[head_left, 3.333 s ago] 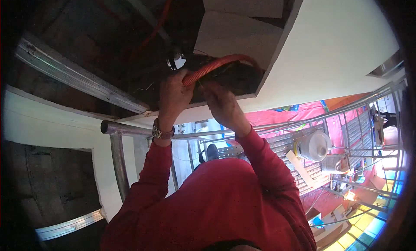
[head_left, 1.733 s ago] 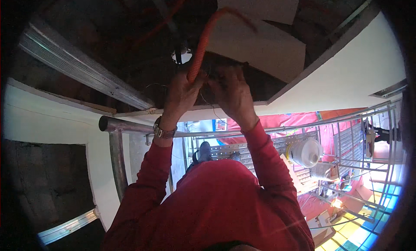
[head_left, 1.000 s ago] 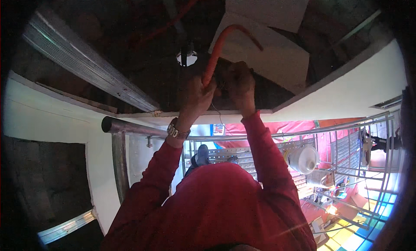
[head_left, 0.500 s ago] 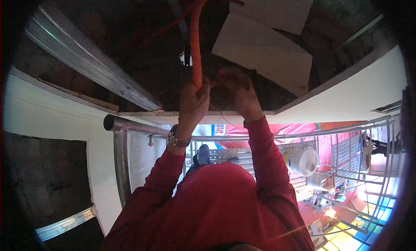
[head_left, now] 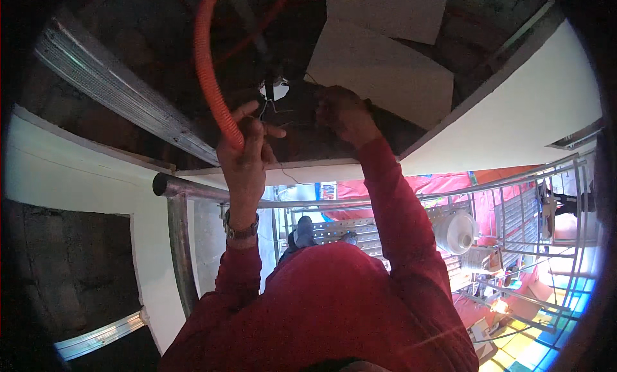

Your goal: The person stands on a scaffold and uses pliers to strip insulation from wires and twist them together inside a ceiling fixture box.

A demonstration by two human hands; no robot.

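Observation:
An orange corrugated conduit (head_left: pixel 207 70) runs down out of the dark opening, and its lower end rests in my left hand (head_left: pixel 247 160). The thumb presses against it while some fingers point to the right. Thin wire (head_left: pixel 292 177) trails below these fingers, and fine pale strands show above them. Farther right, my right hand (head_left: pixel 347 120) is raised into the shadow with its fingers curled together. Whatever is between them is too dark to make out. Between and beyond the hands is a bright round hole (head_left: pixel 277 89) with a dark strip across it.
A ribbed metal channel (head_left: pixel 122 92) crosses the opening at left. Pale board pieces (head_left: pixel 385 67) lie at upper right. A thick metal rail (head_left: pixel 193 187) curves past my forearms. Below are a perforated scaffold platform (head_left: pixel 334 230), my shoes and a white bucket (head_left: pixel 456 232).
My left hand has moved left with the conduit, and its fingers have spread. My right hand has shifted slightly left and up, so the gap between the hands is wider.

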